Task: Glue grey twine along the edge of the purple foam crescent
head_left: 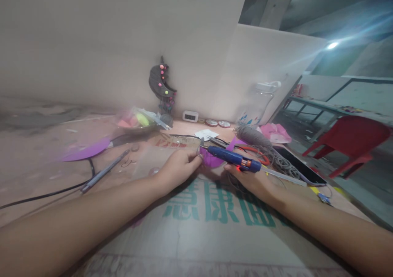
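My right hand [250, 179] grips a blue glue gun [235, 159] with a small red light glowing at its handle; its metal tip points left at a purple paper piece [211, 160]. My left hand [179, 168] is closed, pinching the left edge of that purple piece beside the gun's tip. Both hands hover low over a sheet of cardboard [211, 223] printed with green characters.
A purple disc [86, 150], a pen-like tool [102, 172] and a black cable [46, 194] lie at left. A dark crescent ornament [161, 82], a bag of coloured bits [136, 119], grey yarn [254, 137], pink paper [276, 132], a tablet [301, 168] and a red chair [353, 141] are around.
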Tool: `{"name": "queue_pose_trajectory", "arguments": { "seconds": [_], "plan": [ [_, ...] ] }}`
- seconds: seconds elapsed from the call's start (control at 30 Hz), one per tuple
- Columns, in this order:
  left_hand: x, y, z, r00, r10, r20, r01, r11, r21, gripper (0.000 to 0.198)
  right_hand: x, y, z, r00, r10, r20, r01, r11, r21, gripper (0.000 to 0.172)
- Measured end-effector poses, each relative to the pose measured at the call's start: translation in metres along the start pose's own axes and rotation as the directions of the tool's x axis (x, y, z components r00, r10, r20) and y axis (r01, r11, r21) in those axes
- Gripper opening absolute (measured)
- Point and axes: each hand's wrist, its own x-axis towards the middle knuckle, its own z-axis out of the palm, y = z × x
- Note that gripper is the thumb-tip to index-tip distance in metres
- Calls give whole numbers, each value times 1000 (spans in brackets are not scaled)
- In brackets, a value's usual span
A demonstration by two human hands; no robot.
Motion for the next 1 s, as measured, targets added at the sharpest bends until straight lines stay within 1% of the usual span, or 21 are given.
{"name": "queue_pose_trajectory", "arguments": {
  "seconds": [0.17,0.5,0.8,1.0],
  "plan": [
    [0,1,-1,1000,-9,2,9,999,42,30,-1,-1,-1,999,35,0,-35,999,-7,22],
    [0,-1,0,1000,0,12,-1,998,65,29,-1,4,2,999,44,-20,-44,999,14,25],
    [0,0,-1,1000,0,10,-1,998,66,30,0,-4,0,999,47,-19,-47,999,3,24],
    [0,-2,-1,1000,11,9,-11,997,70,30,-1,2,2,998,52,-22,-51,999,10,24]
  ]
}}
